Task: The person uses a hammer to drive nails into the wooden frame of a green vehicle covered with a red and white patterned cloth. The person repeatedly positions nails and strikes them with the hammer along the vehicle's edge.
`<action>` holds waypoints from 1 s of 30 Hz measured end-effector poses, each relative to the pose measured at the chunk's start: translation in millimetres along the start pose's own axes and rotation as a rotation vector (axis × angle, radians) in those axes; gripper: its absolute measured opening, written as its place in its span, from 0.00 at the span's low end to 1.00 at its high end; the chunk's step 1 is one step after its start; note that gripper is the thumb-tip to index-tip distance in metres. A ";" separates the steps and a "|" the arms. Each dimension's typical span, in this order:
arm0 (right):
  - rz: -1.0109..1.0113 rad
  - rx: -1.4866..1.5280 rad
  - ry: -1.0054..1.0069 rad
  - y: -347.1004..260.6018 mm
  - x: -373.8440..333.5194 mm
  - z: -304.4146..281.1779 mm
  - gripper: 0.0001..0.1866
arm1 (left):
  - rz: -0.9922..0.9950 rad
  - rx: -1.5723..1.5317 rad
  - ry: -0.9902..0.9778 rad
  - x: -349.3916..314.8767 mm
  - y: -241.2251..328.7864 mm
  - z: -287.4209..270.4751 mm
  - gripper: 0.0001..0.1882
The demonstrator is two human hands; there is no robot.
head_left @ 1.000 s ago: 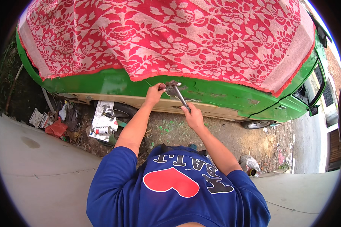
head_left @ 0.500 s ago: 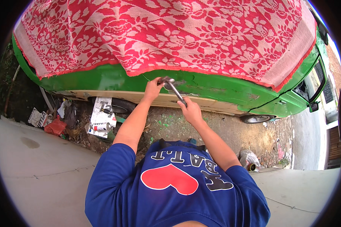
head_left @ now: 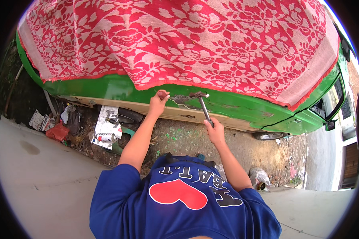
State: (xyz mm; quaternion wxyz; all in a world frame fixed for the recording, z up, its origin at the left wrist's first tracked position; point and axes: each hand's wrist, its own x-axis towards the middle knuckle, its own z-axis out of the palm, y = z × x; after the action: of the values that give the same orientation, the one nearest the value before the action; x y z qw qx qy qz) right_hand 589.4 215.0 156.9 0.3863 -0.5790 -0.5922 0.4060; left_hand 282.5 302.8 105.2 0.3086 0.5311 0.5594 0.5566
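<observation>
My right hand is wrapped round the shaft of a hammer. The hammer's head is raised beside the green car body, to the right of my other hand. Against the panel, my left hand is closed, with a small brownish rounded end showing at its fingers; what it belongs to is hidden. A patch of cracked, scraped paint lies between my two hands, above a beige lower strip.
A red and pale floral cloth drapes over the car. Below the left rear wheel lie a white printed board and a can. Litter and a red plastic bag lie farther left. A clear bag sits at right.
The hammer's head has swung away from my left hand to the right, my right hand moving right and down with it. My left hand stays near the panel, slightly lower in view.
</observation>
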 end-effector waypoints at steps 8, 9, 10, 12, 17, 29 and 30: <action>0.180 0.153 -0.014 3.5 4.4 -23.5 0.15 | -0.084 -0.181 0.127 -20.7 -11.7 14.1 0.09; 0.198 0.176 -0.023 4.7 6.8 -25.9 0.15 | -0.094 -0.142 0.131 -21.1 -12.5 15.4 0.09; 0.216 0.198 -0.032 5.6 9.0 -29.1 0.15 | -0.103 -0.102 0.136 -21.9 -13.1 16.5 0.09; 0.230 0.203 -0.046 9.0 13.6 -37.6 0.15 | -0.112 -0.019 0.124 -22.1 -8.4 19.7 0.09; 0.207 0.107 -0.102 20.9 26.2 -63.9 0.14 | -0.130 0.074 0.135 -12.3 13.9 23.2 0.08; 0.179 0.118 -0.222 23.4 57.1 -107.9 0.13 | -0.162 0.292 0.171 4.0 31.3 44.4 0.13; 0.169 0.104 -0.231 24.4 59.1 -109.8 0.13 | -0.164 0.278 0.185 5.1 29.4 44.5 0.12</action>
State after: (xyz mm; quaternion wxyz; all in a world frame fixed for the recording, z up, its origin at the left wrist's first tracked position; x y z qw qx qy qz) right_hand 698.5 277.8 174.4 0.3096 -0.5554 -0.5599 0.5312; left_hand 330.3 315.3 126.0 0.2237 0.4676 0.6986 0.4933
